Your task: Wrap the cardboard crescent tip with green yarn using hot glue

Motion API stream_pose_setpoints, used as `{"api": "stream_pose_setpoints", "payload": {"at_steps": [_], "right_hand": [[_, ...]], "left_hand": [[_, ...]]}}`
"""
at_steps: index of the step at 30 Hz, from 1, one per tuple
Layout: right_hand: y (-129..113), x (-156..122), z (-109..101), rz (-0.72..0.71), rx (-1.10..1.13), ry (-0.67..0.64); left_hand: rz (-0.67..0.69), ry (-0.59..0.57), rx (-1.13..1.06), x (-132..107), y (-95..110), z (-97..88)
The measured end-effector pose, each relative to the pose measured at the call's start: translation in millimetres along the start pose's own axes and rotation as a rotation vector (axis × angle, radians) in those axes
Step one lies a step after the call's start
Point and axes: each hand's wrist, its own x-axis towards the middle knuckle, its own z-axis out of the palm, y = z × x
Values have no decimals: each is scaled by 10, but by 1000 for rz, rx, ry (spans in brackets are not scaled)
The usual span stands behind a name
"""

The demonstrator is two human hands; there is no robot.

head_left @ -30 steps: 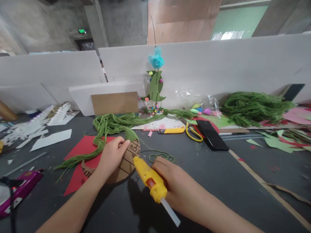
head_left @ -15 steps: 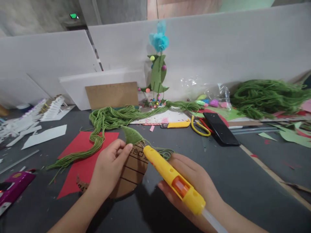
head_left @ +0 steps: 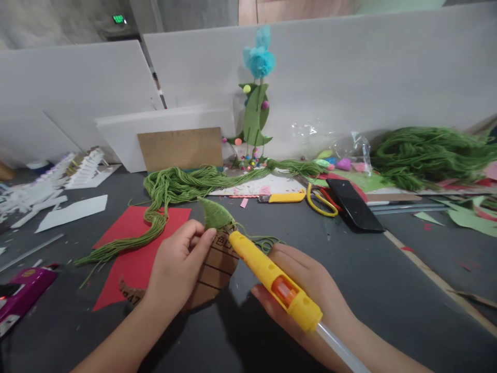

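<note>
My left hand (head_left: 182,264) pinches a brown cardboard cutout (head_left: 215,269) marked with dark lines and printed characters. Green yarn (head_left: 215,213) covers the cutout's pointed upper tip, and a loose strand trails off to the right. In my right hand (head_left: 306,280) is a yellow hot glue gun (head_left: 267,269), with a clear glue stick (head_left: 339,344) jutting from its rear. The gun's nozzle points at the edge of the yarn-covered part; whether it touches is too small to tell. A curled cardboard end (head_left: 131,292) shows left of my left wrist.
Green yarn (head_left: 182,182) lies across red paper (head_left: 128,274). Behind stand a yellow cutter (head_left: 287,197), scissors (head_left: 321,202), a black phone (head_left: 355,204) and a blue-topped flower model (head_left: 256,114). More yarn (head_left: 430,155) is piled at right. A purple device (head_left: 29,292) sits at left.
The view has shifted slightly. Both hands keep their hold on the cardboard cutout and the glue gun, with the nozzle still by the yarn's edge.
</note>
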Motion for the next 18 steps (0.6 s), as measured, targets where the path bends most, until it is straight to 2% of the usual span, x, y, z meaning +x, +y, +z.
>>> {"api": "stream_pose_setpoints", "payload": {"at_steps": [18], "right_hand": [[-18, 4, 16, 81, 21, 13]], "left_hand": [[-16, -28, -31, -5, -26, 11]]}}
